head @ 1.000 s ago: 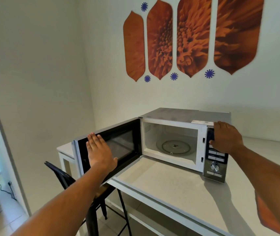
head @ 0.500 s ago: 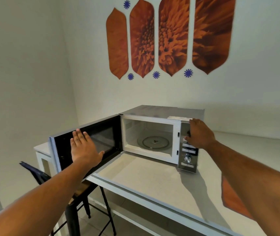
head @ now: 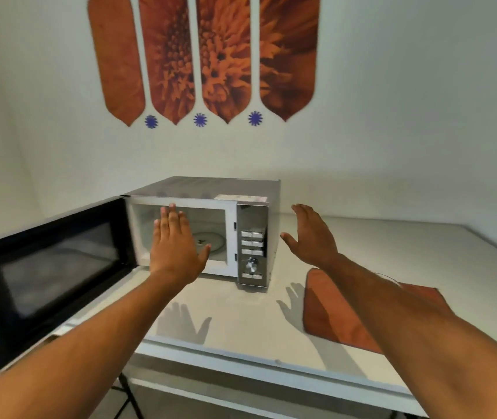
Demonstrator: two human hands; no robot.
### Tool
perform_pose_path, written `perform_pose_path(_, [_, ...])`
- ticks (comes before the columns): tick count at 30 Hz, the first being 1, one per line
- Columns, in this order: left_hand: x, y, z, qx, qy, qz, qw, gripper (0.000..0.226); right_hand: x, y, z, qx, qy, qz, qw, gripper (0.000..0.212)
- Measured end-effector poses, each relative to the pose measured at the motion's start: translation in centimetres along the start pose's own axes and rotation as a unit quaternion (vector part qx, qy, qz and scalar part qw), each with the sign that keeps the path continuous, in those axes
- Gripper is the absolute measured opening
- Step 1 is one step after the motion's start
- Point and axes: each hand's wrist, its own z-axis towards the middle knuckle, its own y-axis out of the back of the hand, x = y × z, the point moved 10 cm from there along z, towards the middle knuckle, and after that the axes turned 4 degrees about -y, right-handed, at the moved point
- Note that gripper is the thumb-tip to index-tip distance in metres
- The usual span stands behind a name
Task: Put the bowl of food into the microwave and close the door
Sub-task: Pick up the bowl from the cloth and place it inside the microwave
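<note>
A silver microwave [head: 253, 213] stands on the white counter [head: 241, 322] against the wall. Its black-glass door [head: 47, 273] is swung wide open to the left. Inside, the white cavity shows a bare glass turntable [head: 215, 241]. My left hand [head: 176, 247] hovers flat in front of the cavity opening, fingers spread, holding nothing. My right hand [head: 312, 235] is raised to the right of the control panel [head: 252, 246], open and touching nothing. No bowl of food is in view.
An orange-red cloth mat [head: 340, 313] lies on the counter to the right, partly under my right forearm. A black chair frame [head: 126, 397] shows below the counter's front edge. Orange flower panels [head: 204, 55] hang on the wall above.
My left hand has left the open door and moved right, in front of the cavity. My right hand has come off the microwave's top corner. The view has swung right and the mat has come into sight.
</note>
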Motion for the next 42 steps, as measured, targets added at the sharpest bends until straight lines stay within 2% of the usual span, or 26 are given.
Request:
perform_pose_path(11, [-20.7,-3.8,1.3,-0.013,-0.162,-0.132,0.978,0.089,-14.5,3.5,-5.1,-0.03,-0.141,-0.014,0.989,0.065])
perform_pose_path(14, [-25.8,-6.3,1.1,0.008,-0.2,-0.166,0.966,0.084,-18.4,3.4,-6.7,-0.026,-0.188,-0.022,0.982,0.066])
perform_pose_path(17, [-29.8,-9.7,1.1,0.053,-0.197,-0.21,0.956,0.084,-21.7,2.7,-8.0,-0.021,-0.231,-0.016,0.973,0.067])
perform_pose_path(21, [-34.4,-13.8,0.5,0.103,-0.22,-0.224,0.944,0.083,-24.5,1.5,-9.4,-0.017,-0.269,-0.004,0.963,0.064])
perform_pose_path(26, [-38.7,-16.2,0.9,0.135,-0.247,-0.3,0.911,0.075,-26.9,-0.2,-10.6,-0.019,-0.301,0.001,0.953,0.057])
perform_pose_path(28, [-40.3,-17.6,1.0,0.175,-0.234,-0.36,0.886,0.072,-27.7,-1.0,-11.2,-0.02,-0.319,0.027,0.947,0.056])
perform_pose_path(31, [-41.8,-20.5,0.7,0.238,-0.159,-0.452,0.845,0.067,-29.6,-2.3,-12.3,-0.035,-0.369,0.096,0.924,0.059])
perform_pose_path(33, [-41.9,-21.8,0.5,0.246,-0.103,-0.495,0.827,0.057,-30.5,-3.5,-13.5,-0.054,-0.417,0.208,0.883,0.054])
perform_pose_path(35, [-42.3,-22.6,0.5,0.244,-0.067,-0.536,0.806,0.042,-31.2,-4.9,-14.3,-0.089,-0.449,0.33,0.826,0.039])
perform_pose_path(36, [-42.6,-23.0,0.5,0.243,-0.056,-0.555,0.793,0.038,-31.6,-5.3,-14.6,-0.102,-0.458,0.352,0.81,0.035])
perform_pose_path(42, [-43.9,-23.8,-0.1,0.255,-0.038,-0.626,0.736,0.034,-32.0,-5.6,-15.5,-0.114,-0.493,0.334,0.795,0.046])
